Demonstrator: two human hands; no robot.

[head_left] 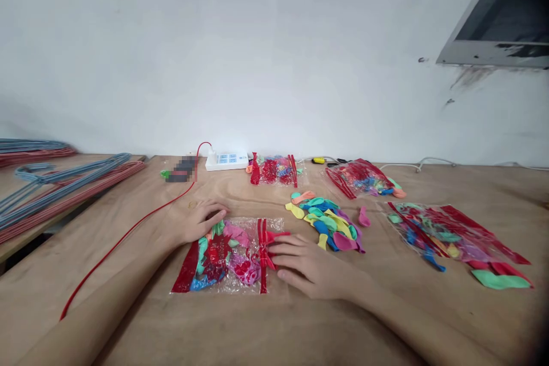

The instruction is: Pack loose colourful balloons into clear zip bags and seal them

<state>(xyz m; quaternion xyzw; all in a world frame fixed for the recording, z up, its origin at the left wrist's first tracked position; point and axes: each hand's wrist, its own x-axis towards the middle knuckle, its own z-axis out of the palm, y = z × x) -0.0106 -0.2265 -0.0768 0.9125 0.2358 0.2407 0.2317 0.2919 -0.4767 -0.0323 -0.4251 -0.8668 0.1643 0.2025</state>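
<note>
A clear plastic bag (253, 229) with red print and red stripes lies flat on the wooden table in front of me, with balloons of several colours inside. My left hand (201, 222) rests at its upper left corner, fingers stretched out near the green balloons. At the striped right end, my right hand (306, 266) lies with fingers extended over some red balloons (270, 246), which stick out by the bag's edge. Its fingertips touch them, and no grip shows. Just beyond that hand sits a loose pile of coloured balloons (328, 218).
More balloon bags lie at the back (274, 170), back right (362, 177) and right (458, 234). A white power strip (226, 161) stands by the wall, with a red cable (141, 220) running left. Bundles of blue and red hangers (64, 189) lie at far left.
</note>
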